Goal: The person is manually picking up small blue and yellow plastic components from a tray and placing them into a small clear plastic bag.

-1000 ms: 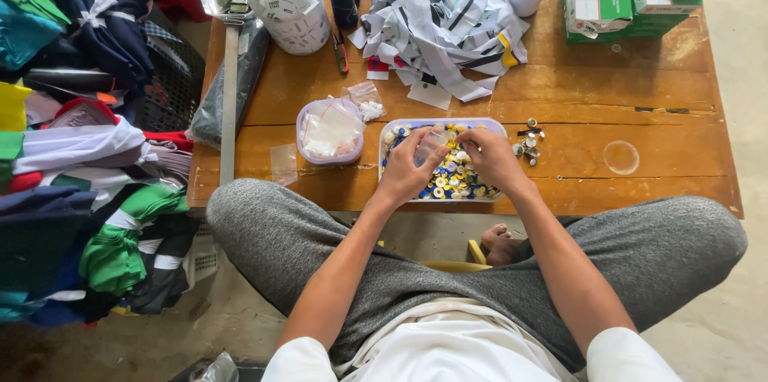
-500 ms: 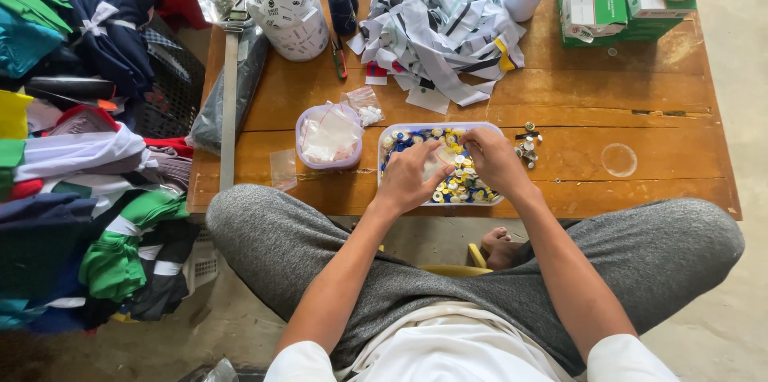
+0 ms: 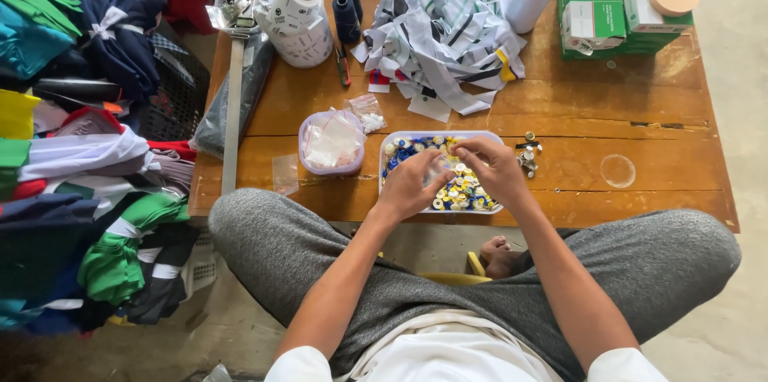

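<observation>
A shallow tray (image 3: 390, 160) of small blue, yellow and white buttons sits near the front edge of the wooden bench (image 3: 576, 110). Over it, the left hand (image 3: 410, 187) and right hand (image 3: 494, 164) meet, fingertips pinched on a small clear bag (image 3: 437, 168) held between them. Just left of the tray stands a tub of clear bags (image 3: 331, 142). Behind lies a heap of striped fabric strips (image 3: 444, 30), with green boxes (image 3: 608, 6) farther right.

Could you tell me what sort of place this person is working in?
Probably a small garment workshop: dark thread cones stand on the wooden table, folded clothes are piled alongside, and both hands, left and right, work over a tray of small buttons.
</observation>
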